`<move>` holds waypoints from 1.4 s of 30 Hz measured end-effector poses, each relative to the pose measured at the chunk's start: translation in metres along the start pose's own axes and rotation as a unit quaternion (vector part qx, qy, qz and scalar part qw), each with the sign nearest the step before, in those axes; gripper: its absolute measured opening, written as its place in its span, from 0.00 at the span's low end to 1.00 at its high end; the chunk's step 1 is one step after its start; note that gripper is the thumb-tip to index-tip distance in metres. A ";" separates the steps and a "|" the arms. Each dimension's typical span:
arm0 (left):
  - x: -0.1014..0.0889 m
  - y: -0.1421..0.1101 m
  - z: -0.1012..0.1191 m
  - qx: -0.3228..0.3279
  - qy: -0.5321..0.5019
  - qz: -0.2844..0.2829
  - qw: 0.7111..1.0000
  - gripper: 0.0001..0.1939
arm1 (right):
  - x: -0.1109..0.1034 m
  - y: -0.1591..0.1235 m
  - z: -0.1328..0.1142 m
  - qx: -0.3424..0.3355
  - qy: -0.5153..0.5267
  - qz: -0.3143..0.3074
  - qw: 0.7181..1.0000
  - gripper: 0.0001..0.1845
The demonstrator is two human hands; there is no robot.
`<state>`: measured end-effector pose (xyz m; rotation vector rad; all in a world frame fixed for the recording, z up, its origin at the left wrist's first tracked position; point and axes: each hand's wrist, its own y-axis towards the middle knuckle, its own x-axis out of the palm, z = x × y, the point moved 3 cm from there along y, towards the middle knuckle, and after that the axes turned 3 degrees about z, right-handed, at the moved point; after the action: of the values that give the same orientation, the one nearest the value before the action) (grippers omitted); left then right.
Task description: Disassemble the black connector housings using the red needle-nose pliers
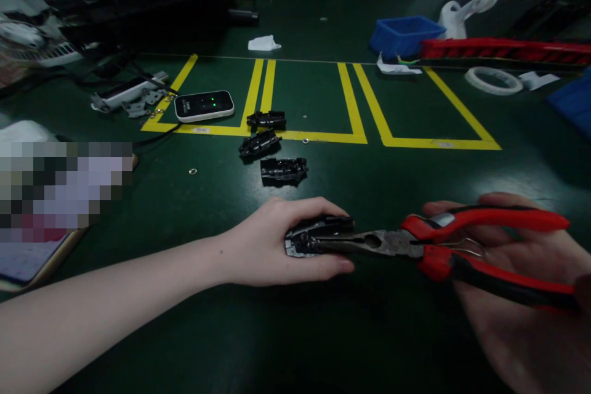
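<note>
"Black part (302, 244): which hand has it?"
"The left hand (268, 246), clasping it from both sides, over the green table (221, 197)"
"And the right hand (512, 252)?"
"Loosely grasping 1 pair of red-handled pliers (399, 243), tips at the black part"
"What lies beyond?"
"3 similar black pieces (283, 171), clustered past the left hand, near a device (196, 108) with green lights (213, 102)"

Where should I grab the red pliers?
Probably by both handles, from the right. They spread apart that way, over the right hand, while the narrow metal nose points left, at the black piece in the left hand.
</note>
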<state>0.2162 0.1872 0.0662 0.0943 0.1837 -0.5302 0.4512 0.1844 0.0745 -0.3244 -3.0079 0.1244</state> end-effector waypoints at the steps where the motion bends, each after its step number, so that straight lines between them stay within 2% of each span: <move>1: 0.000 0.000 0.000 0.001 -0.001 -0.002 1.000 0.19 | 0.000 0.000 0.000 0.003 -0.001 -0.009 1.000 0.31; 13: 0.000 0.000 -0.001 -0.017 -0.025 -0.023 0.999 0.19 | -0.005 -0.007 0.000 -0.080 -0.014 -0.063 0.995 0.28; 18: -0.001 0.000 0.002 -0.007 -0.002 -0.017 1.000 0.20 | -0.006 -0.003 0.000 -0.042 -0.010 -0.038 0.998 0.32; 25: 0.001 0.000 0.001 -0.001 0.001 -0.021 1.000 0.22 | 0.006 0.001 0.003 0.081 0.031 0.019 0.996 0.31; 29: 0.001 0.000 0.001 -0.006 -0.018 -0.028 0.999 0.22 | 0.013 0.002 0.001 0.081 0.033 0.037 0.995 0.26; 32: 0.001 0.001 0.002 -0.022 -0.020 -0.033 0.999 0.21 | 0.010 0.002 0.003 0.081 0.034 0.026 0.996 0.26; 34: 0.001 0.001 0.002 -0.032 -0.018 -0.036 0.999 0.20 | 0.004 0.001 0.005 0.063 0.029 0.016 0.997 0.30; 39: 0.000 0.001 0.001 -0.030 -0.028 -0.048 0.998 0.19 | -0.006 -0.001 -0.003 -0.061 -0.011 -0.038 0.997 0.32; 42: 0.000 0.001 0.000 -0.016 -0.023 -0.045 0.999 0.19 | -0.004 -0.002 -0.006 -0.062 -0.010 -0.057 0.996 0.31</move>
<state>0.2166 0.1880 0.0667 0.0422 0.1528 -0.6188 0.4556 0.1820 0.0804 -0.1636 -3.0517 -0.0705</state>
